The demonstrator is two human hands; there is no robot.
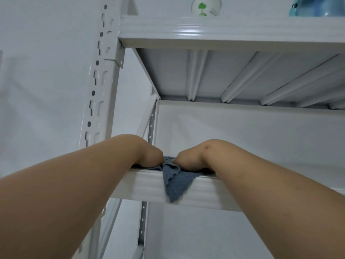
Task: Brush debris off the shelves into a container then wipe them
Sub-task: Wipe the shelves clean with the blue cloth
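Blue cloth [174, 181], soft, light and limp, droops over my shelf [141, 186] edge; both hands [149, 156] [188, 159] press it, finger positions hidden, bunched middle likeliest hold.

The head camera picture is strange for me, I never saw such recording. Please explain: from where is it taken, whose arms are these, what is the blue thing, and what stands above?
There is no machine here. A person wears a camera on the head, so you see their own two bare arms reaching up and forward. The view looks upward at a white metal shelf rack.

The left hand and the right hand rest on a blue cloth that lies on the middle shelf. One corner of the cloth hangs over the shelf's front edge. The fingers are hidden behind the wrists, so I cannot tell whether they grip or only press.

On the upper shelf stand a white object with a green tree picture and a blue object, both cut off by the picture's top edge.
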